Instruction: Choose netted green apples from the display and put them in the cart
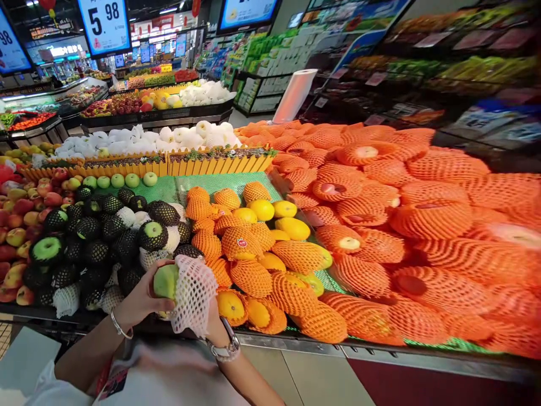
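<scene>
My left hand point(146, 296) is closed round a pale green fruit point(165, 281), with the thumb on its near side. A white foam net sleeve point(192, 296) covers the fruit's right side. My right hand point(216, 322) holds this net from the right, its fingers mostly hidden behind the mesh. Both hands are over the front edge of the fruit stand. Just beyond them lie green fruits in black foam nets point(95, 251) and a few white-netted ones. Yellow melons in orange nets point(243, 242) lie close to the right hand.
Large fruits in orange nets point(443, 217) fill the stand's right side. Peach-coloured fruits point(17, 237) lie at the left. A low yellow picket divider point(220, 163) runs behind, with white-wrapped fruits point(114, 141) beyond. A plastic bag roll point(295, 96) stands at the back.
</scene>
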Demonstrator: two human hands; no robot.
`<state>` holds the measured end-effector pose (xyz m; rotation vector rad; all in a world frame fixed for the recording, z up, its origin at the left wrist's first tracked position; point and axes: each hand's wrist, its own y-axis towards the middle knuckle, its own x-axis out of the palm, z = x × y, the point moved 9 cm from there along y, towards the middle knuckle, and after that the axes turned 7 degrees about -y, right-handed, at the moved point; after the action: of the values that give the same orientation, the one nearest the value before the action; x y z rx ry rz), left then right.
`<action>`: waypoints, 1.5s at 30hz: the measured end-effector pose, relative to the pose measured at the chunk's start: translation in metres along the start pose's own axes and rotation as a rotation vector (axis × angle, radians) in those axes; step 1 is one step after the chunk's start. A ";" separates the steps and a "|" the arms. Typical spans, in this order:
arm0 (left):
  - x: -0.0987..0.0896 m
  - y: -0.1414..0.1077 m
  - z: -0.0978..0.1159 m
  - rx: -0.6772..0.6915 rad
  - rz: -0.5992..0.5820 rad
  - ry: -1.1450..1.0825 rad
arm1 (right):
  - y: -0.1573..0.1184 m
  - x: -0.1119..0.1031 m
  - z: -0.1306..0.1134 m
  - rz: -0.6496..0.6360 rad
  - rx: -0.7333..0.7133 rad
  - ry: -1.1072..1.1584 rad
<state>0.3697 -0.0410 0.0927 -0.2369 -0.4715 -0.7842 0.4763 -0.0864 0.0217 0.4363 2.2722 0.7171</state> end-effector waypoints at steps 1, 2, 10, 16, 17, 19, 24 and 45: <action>0.000 -0.002 -0.001 0.014 0.006 0.007 | 0.006 -0.006 -0.010 0.009 -0.023 0.019; -0.001 -0.004 -0.002 0.034 0.020 0.015 | 0.013 -0.012 -0.021 0.010 -0.054 0.038; -0.036 -0.020 -0.039 -0.026 0.271 -0.178 | 0.056 -0.038 -0.089 -0.294 -0.286 0.111; -0.049 -0.030 -0.029 0.028 0.395 -0.348 | 0.041 -0.052 -0.045 -0.133 -0.152 -0.009; -0.051 -0.031 -0.024 0.056 0.401 -0.334 | 0.038 -0.054 -0.042 -0.076 -0.160 -0.020; -0.052 -0.032 -0.021 0.076 0.394 -0.307 | 0.034 -0.052 -0.045 -0.015 -0.211 -0.018; -0.037 -0.033 -0.031 0.136 0.197 -0.208 | 0.043 -0.029 -0.078 -0.172 -0.296 0.103; -0.028 -0.051 0.002 0.285 0.399 -0.019 | 0.024 0.037 -0.045 0.020 0.117 0.585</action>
<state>0.3153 -0.0583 0.0822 -0.0681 -0.5275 -0.3199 0.4206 -0.0661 0.0433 0.3310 2.8720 0.8010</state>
